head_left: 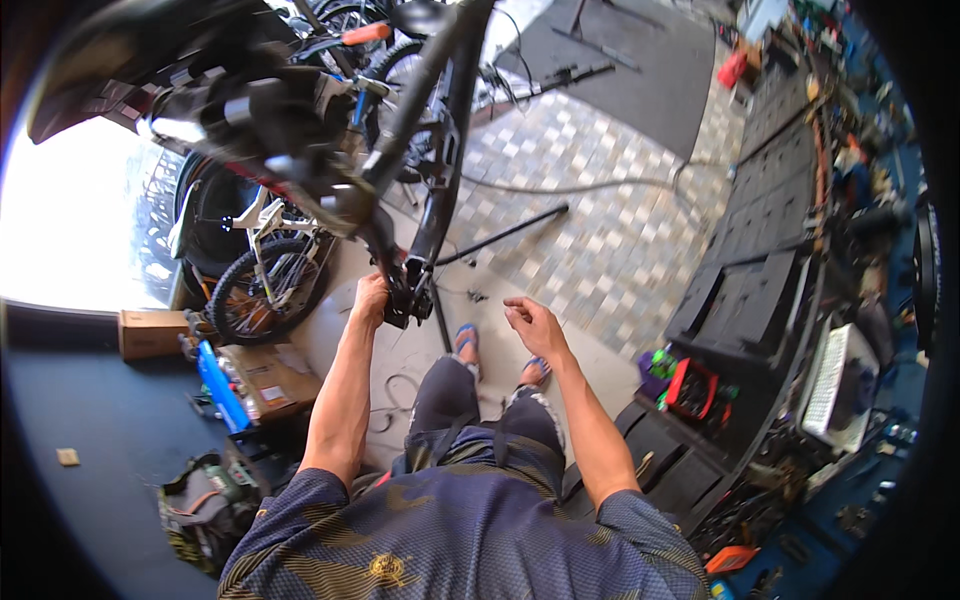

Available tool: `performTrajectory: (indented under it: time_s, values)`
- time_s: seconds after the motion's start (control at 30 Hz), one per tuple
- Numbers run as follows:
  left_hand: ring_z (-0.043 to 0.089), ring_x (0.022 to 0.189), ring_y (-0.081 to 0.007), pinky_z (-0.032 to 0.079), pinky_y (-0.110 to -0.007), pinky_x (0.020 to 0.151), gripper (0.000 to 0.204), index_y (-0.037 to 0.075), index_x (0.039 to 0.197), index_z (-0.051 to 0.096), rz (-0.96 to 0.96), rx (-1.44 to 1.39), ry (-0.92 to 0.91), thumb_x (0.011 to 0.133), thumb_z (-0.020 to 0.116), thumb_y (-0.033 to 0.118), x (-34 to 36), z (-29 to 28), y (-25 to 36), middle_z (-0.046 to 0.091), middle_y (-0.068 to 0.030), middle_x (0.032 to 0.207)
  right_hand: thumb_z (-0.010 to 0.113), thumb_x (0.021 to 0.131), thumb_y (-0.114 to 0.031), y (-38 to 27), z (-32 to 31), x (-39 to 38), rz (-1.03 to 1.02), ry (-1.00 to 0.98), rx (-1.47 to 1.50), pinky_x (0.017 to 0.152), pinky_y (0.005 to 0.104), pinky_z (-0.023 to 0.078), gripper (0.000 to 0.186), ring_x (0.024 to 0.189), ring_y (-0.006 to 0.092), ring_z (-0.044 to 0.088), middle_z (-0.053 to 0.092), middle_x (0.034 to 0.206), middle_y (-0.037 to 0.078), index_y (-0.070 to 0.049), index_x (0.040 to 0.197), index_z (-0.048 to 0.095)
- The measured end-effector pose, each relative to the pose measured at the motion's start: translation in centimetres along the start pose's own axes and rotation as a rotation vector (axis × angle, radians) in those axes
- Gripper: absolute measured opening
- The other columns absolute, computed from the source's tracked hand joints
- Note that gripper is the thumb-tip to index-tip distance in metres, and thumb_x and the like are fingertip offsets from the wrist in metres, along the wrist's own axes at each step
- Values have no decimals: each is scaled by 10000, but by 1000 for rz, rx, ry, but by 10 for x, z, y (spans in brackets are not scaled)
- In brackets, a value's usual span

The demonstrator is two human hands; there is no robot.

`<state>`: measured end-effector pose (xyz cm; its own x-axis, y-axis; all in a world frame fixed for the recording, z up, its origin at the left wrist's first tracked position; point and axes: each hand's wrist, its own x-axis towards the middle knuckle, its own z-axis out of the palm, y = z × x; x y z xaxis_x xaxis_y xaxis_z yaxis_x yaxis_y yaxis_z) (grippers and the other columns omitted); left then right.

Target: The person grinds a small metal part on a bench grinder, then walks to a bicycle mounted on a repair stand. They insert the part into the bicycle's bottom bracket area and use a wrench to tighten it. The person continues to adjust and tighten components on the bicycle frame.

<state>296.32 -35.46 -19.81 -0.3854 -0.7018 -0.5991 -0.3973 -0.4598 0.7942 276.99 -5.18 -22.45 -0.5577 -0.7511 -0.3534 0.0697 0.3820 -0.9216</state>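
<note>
Bike frame (407, 118), dark, stands raised above the floor just left of centre, reaching from the hands toward the far side. Near left lies a grey-green backpack (205, 510); near right, a red bin (677, 383) and a white basket (825, 370) sit among clutter. The right hand (537, 327) is apart from the frame, its fingers loosely bent, grasping nothing visible. The left hand (370, 296) touches the frame's near end; its fingertips are hidden, so one cannot tell how firmly it grips. Farther left are a cardboard box (150, 335) and a white bicycle (262, 222). A black leg (515, 230) slants right beyond the frame's near end. Farther right runs a row of dark cabinets (765, 190); at the far side lies a grey mat (630, 80).
</note>
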Motion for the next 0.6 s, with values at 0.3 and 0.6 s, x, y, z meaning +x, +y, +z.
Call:
performTrajectory:
  time_s: [0.3,0.6]
  values:
    - [685,1064,-161,570,-361,942,306,129,1234,656,41,-256,194,1048,669,372,-20,-5,-2,710,-20,1150,642,1008,-279,28,37,-38,32,-142,271,856,378,570,368,948,287,739,755,1099,170,-27,1271,695]
    - [702,1139,-254,588,-442,989,533,94,1491,497,-58,-239,-10,1103,509,460,-24,2,7,677,-118,1323,670,1017,-280,55,38,-22,111,-214,277,767,335,564,352,917,227,723,738,1078,107,-83,1307,695]
